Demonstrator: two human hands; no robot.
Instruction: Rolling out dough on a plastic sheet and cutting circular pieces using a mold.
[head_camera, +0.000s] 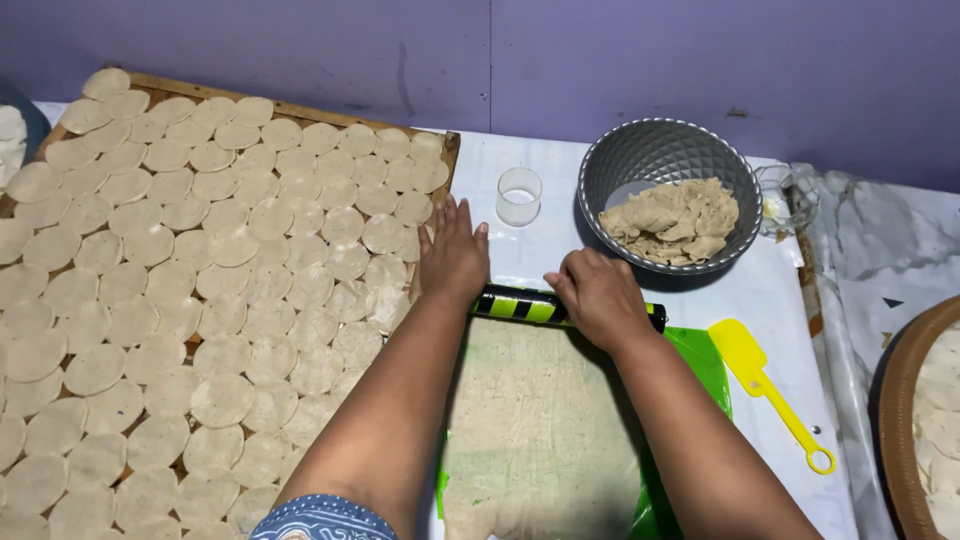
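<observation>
My left hand (453, 255) lies flat, fingers stretched, on the left end of a black and green rolling pin (528, 306). My right hand (597, 296) is curled over the pin's right part. The pin rests across the far end of a thin rolled sheet of beige dough (545, 430), which lies on a green plastic mat (708, 365). Both forearms reach over the dough sheet and hide its edges.
A wooden board (300, 108) at the left carries several cut dough rounds (220, 300). A grey metal bowl (668, 155) with dough scraps stands at the back right. A clear round cutter (519, 196), a yellow scraper (768, 385), a small glass dish (785, 198) and a woven tray (895, 400) are nearby.
</observation>
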